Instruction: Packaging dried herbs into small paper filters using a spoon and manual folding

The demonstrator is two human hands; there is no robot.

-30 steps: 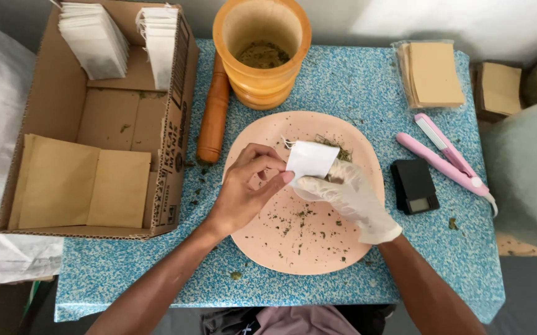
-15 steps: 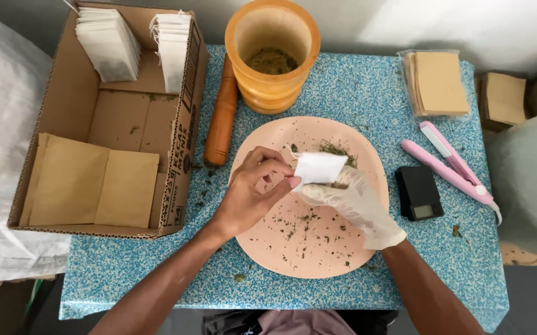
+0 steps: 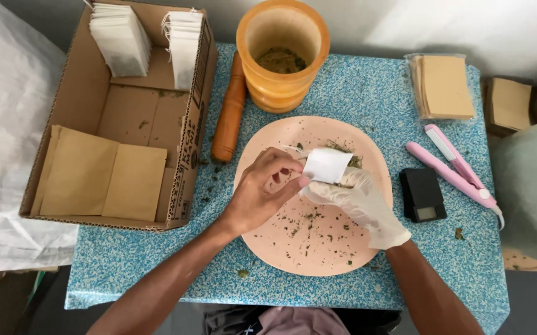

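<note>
left hand [image 3: 262, 192] bare, pinching white sachet [image 3: 325, 165] | right hand [image 3: 356, 201] gloved, gripping sachet | above pink plate [image 3: 281, 248]

I am seeing a blue speckled bench [image 3: 355, 93] carrying an orange mortar [image 3: 282, 53] with dried herb inside, and a wooden pestle [image 3: 229, 116] lying just beside it. A cardboard box [image 3: 82, 93] is sitting at the left, holding stacks of white filter bags [image 3: 121, 38] and brown envelopes [image 3: 104, 177]. At the right, a pack of brown envelopes [image 3: 444, 87], a pink sealing iron [image 3: 454, 167] and a small black scale [image 3: 423, 195] are lying near each other
</note>
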